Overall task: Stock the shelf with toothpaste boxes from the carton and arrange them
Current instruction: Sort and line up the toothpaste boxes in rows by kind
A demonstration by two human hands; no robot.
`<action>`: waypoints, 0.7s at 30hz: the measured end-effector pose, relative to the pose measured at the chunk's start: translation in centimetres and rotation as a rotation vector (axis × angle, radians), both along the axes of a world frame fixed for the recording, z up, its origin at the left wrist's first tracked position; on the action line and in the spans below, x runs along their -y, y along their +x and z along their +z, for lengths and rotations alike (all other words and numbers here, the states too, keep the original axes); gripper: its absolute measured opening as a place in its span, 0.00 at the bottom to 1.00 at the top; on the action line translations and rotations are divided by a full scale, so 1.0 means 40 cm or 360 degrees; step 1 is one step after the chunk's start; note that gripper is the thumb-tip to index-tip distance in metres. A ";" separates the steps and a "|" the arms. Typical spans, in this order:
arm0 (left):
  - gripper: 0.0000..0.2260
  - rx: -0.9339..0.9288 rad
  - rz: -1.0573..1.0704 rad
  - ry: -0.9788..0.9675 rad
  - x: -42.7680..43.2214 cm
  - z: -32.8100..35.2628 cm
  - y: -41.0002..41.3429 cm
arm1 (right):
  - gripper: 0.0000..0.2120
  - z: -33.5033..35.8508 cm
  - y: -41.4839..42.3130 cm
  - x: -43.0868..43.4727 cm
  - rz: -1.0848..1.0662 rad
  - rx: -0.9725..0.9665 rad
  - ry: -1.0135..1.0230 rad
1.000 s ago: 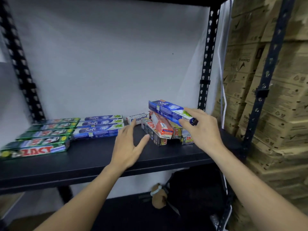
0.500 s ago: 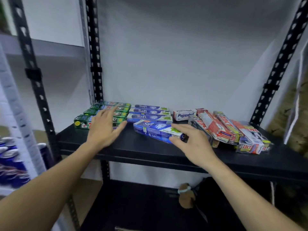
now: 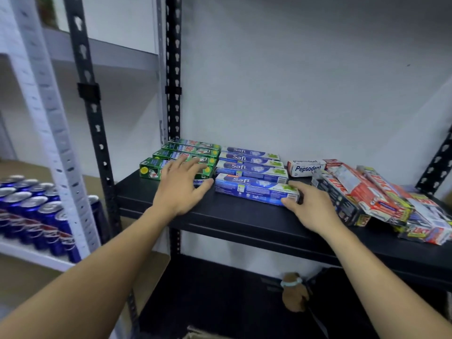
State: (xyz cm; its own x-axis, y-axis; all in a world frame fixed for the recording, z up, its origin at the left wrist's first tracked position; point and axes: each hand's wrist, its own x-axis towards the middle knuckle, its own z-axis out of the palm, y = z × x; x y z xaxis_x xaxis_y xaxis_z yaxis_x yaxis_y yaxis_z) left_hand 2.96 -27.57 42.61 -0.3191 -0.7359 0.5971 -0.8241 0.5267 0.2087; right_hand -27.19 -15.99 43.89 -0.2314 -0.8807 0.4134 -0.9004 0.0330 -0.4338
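Observation:
On the black shelf [image 3: 244,223] a blue Safi box [image 3: 254,189] lies flat in front of a row of three more Safi boxes [image 3: 252,162]. My right hand [image 3: 310,206] grips that front box at its right end, thumb on the near side. My left hand [image 3: 181,189] rests with straight fingers on the green Zact boxes [image 3: 178,155] at the shelf's left end, thumb near the front Safi box's left end. A white Pepsodent box [image 3: 305,167] lies behind a loose heap of red and black boxes [image 3: 371,199] on the right.
Black slotted uprights [image 3: 173,69] frame the shelf, with a white wall behind. Blue cans [image 3: 36,211] fill a white rack to the left. A small brown toy [image 3: 292,292] lies on the lower shelf.
My right hand carried the blue Safi box from the top of the heap leftward and set it down in front of the Safi row. My left hand moved left onto the green boxes.

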 end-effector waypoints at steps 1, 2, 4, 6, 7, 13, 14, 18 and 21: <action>0.28 0.0002 -0.0007 0.0000 -0.001 0.000 0.001 | 0.26 0.000 0.005 0.011 -0.0051 0.0041 -0.0004; 0.27 0.0007 -0.0010 0.0001 -0.002 0.000 0.002 | 0.26 0.001 0.010 0.020 -0.0088 0.0083 -0.0007; 0.26 0.0019 -0.0018 -0.0004 -0.005 0.000 0.003 | 0.26 -0.003 0.017 0.041 -0.0122 0.0146 -0.0006; 0.24 0.0067 -0.0060 -0.0087 -0.009 0.001 0.001 | 0.26 -0.016 0.024 0.053 -0.0148 0.0161 -0.0011; 0.23 0.0120 -0.0097 -0.0179 -0.012 0.001 0.000 | 0.26 -0.024 0.028 0.055 -0.0162 0.0156 -0.0019; 0.20 0.0281 -0.0181 -0.0351 -0.010 0.031 -0.048 | 0.32 -0.040 0.015 0.070 -0.0377 0.0355 -0.0053; 0.19 0.0256 -0.0181 -0.0307 -0.009 0.034 -0.062 | 0.28 -0.042 0.013 0.071 -0.0372 0.0333 -0.0056; 0.14 0.0233 -0.0209 -0.0216 -0.014 0.016 -0.111 | 0.16 -0.038 0.021 0.059 -0.0328 0.0322 -0.0091; 0.11 0.0146 -0.0182 -0.0225 -0.010 0.004 -0.121 | 0.14 -0.035 0.020 0.056 -0.0333 0.0352 -0.0109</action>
State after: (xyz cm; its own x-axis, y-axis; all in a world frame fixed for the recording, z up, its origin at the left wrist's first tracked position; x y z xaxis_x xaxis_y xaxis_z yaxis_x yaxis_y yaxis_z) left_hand -1.86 -27.16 42.77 -0.4536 -0.6027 0.6565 -0.7693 0.6367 0.0531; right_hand -26.40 -18.24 42.49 -0.4957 -0.7763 0.3893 -0.7606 0.1716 -0.6262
